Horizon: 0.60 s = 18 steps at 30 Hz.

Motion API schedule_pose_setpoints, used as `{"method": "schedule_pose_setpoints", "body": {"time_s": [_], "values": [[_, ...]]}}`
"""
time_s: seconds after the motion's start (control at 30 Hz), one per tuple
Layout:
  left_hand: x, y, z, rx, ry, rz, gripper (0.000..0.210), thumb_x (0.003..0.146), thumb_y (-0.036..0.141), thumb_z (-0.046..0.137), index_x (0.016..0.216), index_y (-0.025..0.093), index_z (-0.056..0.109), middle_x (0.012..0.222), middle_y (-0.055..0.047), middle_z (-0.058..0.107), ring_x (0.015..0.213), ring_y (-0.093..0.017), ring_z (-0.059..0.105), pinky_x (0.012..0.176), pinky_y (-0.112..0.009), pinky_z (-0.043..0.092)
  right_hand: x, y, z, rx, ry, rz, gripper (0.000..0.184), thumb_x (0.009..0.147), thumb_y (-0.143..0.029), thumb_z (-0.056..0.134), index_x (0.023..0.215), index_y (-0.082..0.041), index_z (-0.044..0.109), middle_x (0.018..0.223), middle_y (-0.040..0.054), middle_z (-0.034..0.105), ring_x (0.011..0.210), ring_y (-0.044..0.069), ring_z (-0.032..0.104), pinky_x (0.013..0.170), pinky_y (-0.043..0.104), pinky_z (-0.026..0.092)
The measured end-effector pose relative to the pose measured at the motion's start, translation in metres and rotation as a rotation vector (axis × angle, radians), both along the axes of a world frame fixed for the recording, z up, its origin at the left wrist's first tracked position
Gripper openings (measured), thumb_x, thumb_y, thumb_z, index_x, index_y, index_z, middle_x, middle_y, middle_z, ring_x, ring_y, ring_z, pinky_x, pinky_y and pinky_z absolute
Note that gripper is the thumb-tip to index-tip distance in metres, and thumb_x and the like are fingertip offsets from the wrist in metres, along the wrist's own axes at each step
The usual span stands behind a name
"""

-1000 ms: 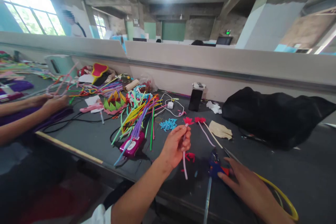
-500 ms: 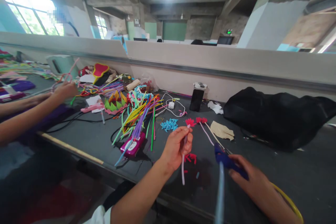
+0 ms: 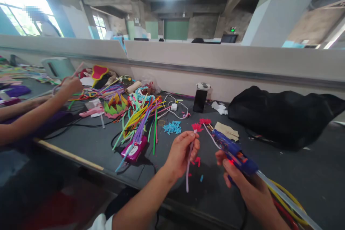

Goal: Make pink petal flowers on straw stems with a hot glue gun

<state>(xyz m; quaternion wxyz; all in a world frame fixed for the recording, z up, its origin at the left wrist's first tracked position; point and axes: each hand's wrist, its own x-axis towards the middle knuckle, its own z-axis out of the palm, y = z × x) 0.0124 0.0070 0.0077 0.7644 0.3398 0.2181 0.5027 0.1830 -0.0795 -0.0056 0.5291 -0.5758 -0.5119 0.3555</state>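
Observation:
My left hand (image 3: 181, 152) pinches a pipe-cleaner flower by its pale lilac stem (image 3: 188, 176), with the red petals (image 3: 197, 127) fanned out above my fingertips. My right hand (image 3: 242, 179) is wrapped round a blue hot glue gun (image 3: 234, 151). A clear glue stick (image 3: 288, 197) sticks out of its back end. The gun's nozzle points up and left, close to more red flower heads (image 3: 205, 121) that lie on the table with their stems. Short red pieces (image 3: 198, 161) lie below my left hand, beside one small blue piece (image 3: 201, 178).
Cut blue pieces (image 3: 172, 127) form a pile behind my left hand. Left of it, bundled pipe cleaners (image 3: 142, 125) lie over a magenta box (image 3: 134, 152). Farther back are a phone (image 3: 200, 100), a tan cloth (image 3: 226, 131) and a black bag (image 3: 283, 118). Another person's hand (image 3: 71, 85) works at left.
My right hand has turned the glue gun, which was held low with its glue stick toward me; its nozzle now points at the flowers. My left hand keeps its pinch on the flower.

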Motion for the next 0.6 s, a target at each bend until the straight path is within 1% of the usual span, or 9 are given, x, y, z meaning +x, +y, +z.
{"method": "schedule_pose_setpoints", "body": {"time_s": [0.1, 0.17, 0.27, 0.37, 0.47, 0.6], "values": [[0.0, -0.001, 0.001, 0.009, 0.015, -0.004, 0.015, 0.085, 0.029, 0.059, 0.084, 0.014, 0.058, 0.053, 0.005, 0.055, 0.032, -0.004, 0.035, 0.034, -0.018, 0.026, 0.001, 0.002, -0.012, 0.002, -0.009, 0.003, 0.042, 0.079, -0.052, 0.066, 0.106, -0.02, 0.07, 0.094, 0.0085, 0.071, 0.059, 0.015, 0.059, 0.052, 0.026, 0.05], [0.001, -0.002, 0.001, 0.017, 0.02, -0.009, 0.016, 0.085, 0.03, 0.059, 0.084, 0.014, 0.058, 0.052, 0.005, 0.054, 0.032, -0.004, 0.035, 0.034, -0.018, 0.026, 0.0, 0.002, -0.015, 0.012, -0.013, 0.011, 0.04, 0.078, -0.052, 0.068, 0.102, -0.021, 0.071, 0.091, 0.0074, 0.071, 0.061, 0.015, 0.06, 0.053, 0.025, 0.051], [0.0, -0.002, 0.001, 0.029, 0.013, -0.014, 0.016, 0.085, 0.031, 0.06, 0.084, 0.015, 0.058, 0.052, 0.005, 0.054, 0.032, -0.004, 0.035, 0.034, -0.018, 0.026, -0.003, 0.003, -0.014, 0.046, 0.0, 0.041, 0.035, 0.077, -0.05, 0.07, 0.097, -0.022, 0.071, 0.086, 0.0052, 0.071, 0.061, 0.014, 0.06, 0.053, 0.023, 0.05], [0.0, -0.002, 0.0, 0.031, 0.012, -0.019, 0.017, 0.084, 0.032, 0.061, 0.084, 0.015, 0.058, 0.052, 0.005, 0.055, 0.031, -0.004, 0.035, 0.034, -0.018, 0.026, -0.007, 0.003, -0.011, 0.072, 0.005, 0.068, 0.031, 0.076, -0.047, 0.072, 0.093, -0.021, 0.07, 0.088, 0.0054, 0.071, 0.065, 0.015, 0.061, 0.053, 0.022, 0.05], [0.001, -0.002, 0.001, 0.026, 0.02, -0.019, 0.018, 0.084, 0.033, 0.061, 0.084, 0.015, 0.058, 0.052, 0.005, 0.056, 0.031, -0.004, 0.035, 0.034, -0.018, 0.025, -0.008, 0.003, -0.008, 0.063, 0.008, 0.061, 0.032, 0.076, -0.048, 0.071, 0.091, -0.02, 0.069, 0.086, 0.0052, 0.069, 0.061, 0.014, 0.058, 0.05, 0.023, 0.048], [0.002, -0.003, 0.002, 0.032, 0.023, -0.015, 0.018, 0.084, 0.033, 0.061, 0.084, 0.015, 0.057, 0.052, 0.005, 0.055, 0.031, -0.004, 0.035, 0.034, -0.018, 0.025, -0.009, 0.003, -0.001, 0.042, -0.048, 0.056, 0.034, 0.075, -0.05, 0.071, 0.085, -0.018, 0.068, 0.079, 0.0037, 0.068, 0.054, 0.012, 0.053, 0.049, 0.023, 0.047]]}}
